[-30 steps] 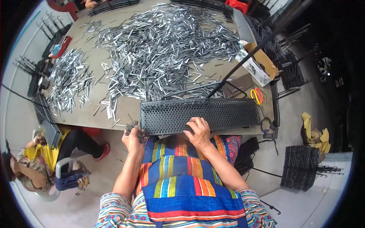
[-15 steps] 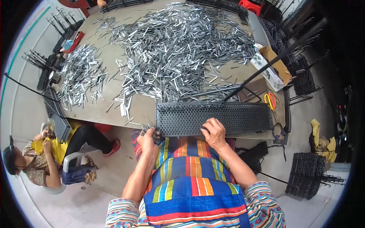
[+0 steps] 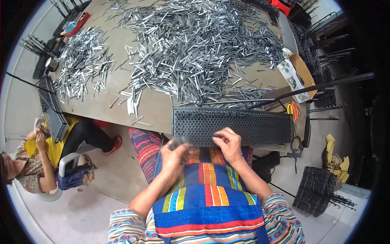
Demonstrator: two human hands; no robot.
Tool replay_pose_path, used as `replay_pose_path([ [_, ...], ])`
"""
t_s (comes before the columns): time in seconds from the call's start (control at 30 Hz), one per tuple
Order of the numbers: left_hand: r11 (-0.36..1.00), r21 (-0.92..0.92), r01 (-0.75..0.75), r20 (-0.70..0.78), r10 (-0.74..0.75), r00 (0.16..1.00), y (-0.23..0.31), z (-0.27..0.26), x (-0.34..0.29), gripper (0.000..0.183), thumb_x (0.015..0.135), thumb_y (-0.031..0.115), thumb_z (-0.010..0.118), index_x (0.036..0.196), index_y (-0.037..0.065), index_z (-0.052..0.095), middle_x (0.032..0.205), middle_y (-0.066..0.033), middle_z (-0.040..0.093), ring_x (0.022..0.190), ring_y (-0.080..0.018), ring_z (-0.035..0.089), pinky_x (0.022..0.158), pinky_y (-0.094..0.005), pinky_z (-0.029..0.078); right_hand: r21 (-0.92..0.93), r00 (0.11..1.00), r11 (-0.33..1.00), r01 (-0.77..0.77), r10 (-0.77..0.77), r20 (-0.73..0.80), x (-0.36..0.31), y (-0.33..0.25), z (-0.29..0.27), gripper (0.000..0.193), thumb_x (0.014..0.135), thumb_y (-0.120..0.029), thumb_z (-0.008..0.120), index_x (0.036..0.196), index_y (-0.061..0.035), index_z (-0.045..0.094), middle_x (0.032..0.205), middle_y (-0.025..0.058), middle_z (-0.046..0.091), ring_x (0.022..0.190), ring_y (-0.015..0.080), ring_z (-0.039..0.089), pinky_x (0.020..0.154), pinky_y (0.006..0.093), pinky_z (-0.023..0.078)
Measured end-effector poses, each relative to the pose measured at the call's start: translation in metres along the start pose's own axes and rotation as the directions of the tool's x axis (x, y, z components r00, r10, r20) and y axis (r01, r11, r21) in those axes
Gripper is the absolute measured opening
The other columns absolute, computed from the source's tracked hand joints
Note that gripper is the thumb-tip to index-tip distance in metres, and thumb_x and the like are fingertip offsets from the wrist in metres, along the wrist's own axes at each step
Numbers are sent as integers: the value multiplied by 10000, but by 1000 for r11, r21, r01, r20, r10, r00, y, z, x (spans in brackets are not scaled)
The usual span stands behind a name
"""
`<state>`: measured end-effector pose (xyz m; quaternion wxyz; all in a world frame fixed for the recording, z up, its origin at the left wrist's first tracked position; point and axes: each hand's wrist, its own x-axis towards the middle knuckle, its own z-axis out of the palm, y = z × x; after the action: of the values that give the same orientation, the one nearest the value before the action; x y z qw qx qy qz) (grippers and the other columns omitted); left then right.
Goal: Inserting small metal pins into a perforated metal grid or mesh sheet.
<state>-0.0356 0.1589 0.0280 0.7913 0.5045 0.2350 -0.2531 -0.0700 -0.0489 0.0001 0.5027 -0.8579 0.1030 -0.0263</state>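
Note:
A long black perforated metal tray (image 3: 231,124) rests across the table's front edge, above my lap. My left hand (image 3: 174,156) is at the tray's near left corner, fingers curled round a small bunch of thin grey metal strips (image 3: 174,144), partly smeared by motion. Over the tray's near edge, left of its middle, my right hand (image 3: 229,147) has thumb and forefinger pinched together. Whatever is between those fingertips is too small to name. Beyond the tray spreads a large heap of loose silvery metal strips (image 3: 183,53).
A smaller strip pile (image 3: 81,61) lies at the left of the table (image 3: 118,110). Orange-handled scissors (image 3: 292,110) and an open cardboard box (image 3: 302,73) sit at the right. A black rod (image 3: 308,87) slants past the box. Another person (image 3: 44,158) sits at left, hands together.
My left hand has moved right and inward along the tray's near edge, its bunch of strips now less visible. My right hand stays pinched near the same spot. The view has shifted slightly.

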Motion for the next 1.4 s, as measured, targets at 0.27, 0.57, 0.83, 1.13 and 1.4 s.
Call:
replay_pose_path([
  [0.27,967,1,256,149,-253,956,-26,36,14,121,800,-20,615,921,-28,623,778,-128,673,628,-218,668,516,-296,547,621,902,655,-430,283,326,8,2,8,80,785,-35,686,843,14,664,691,29,641,558,76,565,512,206,429],
  [0.57,960,41,276,135,-279,951,-37,40,21,87,799,-18,610,883,-25,629,751,-129,672,583,-206,659,489,-294,541,706,925,613,-355,341,169,11,20,7,48,784,-25,694,807,-5,657,675,15,637,508,44,514,469,183,396],
  [0.83,953,107,285,180,-300,937,-41,39,27,86,802,-14,613,885,-6,634,739,-112,670,551,-166,632,469,-270,514,678,888,582,-449,373,268,17,22,7,35,811,-33,670,831,-8,656,670,22,631,471,54,519,427,170,383],
  [1.13,952,67,297,106,-303,947,-38,36,29,98,810,-34,585,899,7,587,785,-129,673,606,-183,649,493,-292,538,617,952,781,-91,249,-175,33,17,-1,41,810,17,651,847,28,665,694,32,601,545,66,521,497,196,412],
  [1.4,956,-26,292,96,-288,953,-30,40,34,134,799,-44,589,919,12,569,797,-140,672,633,-199,661,504,-292,538,209,941,954,214,-143,-307,64,9,20,87,752,59,677,834,31,671,801,72,641,662,122,599,587,240,469],
])
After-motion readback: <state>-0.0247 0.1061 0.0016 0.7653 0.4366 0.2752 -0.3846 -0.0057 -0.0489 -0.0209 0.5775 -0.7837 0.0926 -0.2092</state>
